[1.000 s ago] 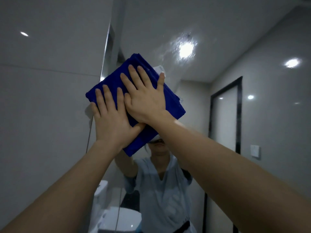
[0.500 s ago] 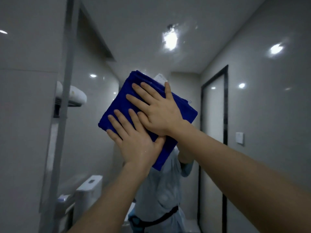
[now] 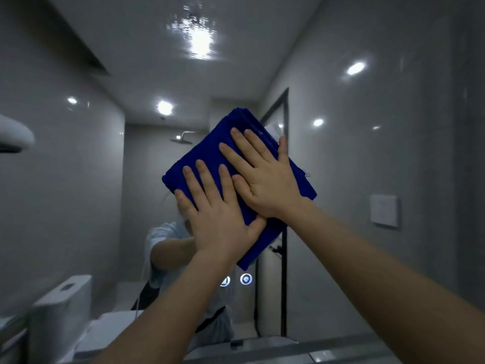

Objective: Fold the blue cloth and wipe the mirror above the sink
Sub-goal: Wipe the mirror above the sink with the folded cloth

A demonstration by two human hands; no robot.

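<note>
A folded blue cloth (image 3: 210, 153) lies flat against the mirror (image 3: 341, 153), tilted like a diamond, near the middle of the glass. My left hand (image 3: 215, 214) presses on its lower left part with fingers spread. My right hand (image 3: 265, 177) presses on its upper right part, palm flat, its heel overlapping my left thumb. A white tag sticks out at the cloth's upper right edge. The sink is out of view.
The mirror reflects a person behind the cloth, a toilet (image 3: 63, 306) at lower left, a shower head (image 3: 183, 137), a dark door frame (image 3: 284, 179) and ceiling lights. Two small lit touch icons (image 3: 246, 279) glow on the glass below the cloth. A wall switch (image 3: 384, 210) shows at right.
Both hands have slid the cloth across the mirror from its upper left edge rightward and down toward the middle. The mirror's left edge has left the view.
</note>
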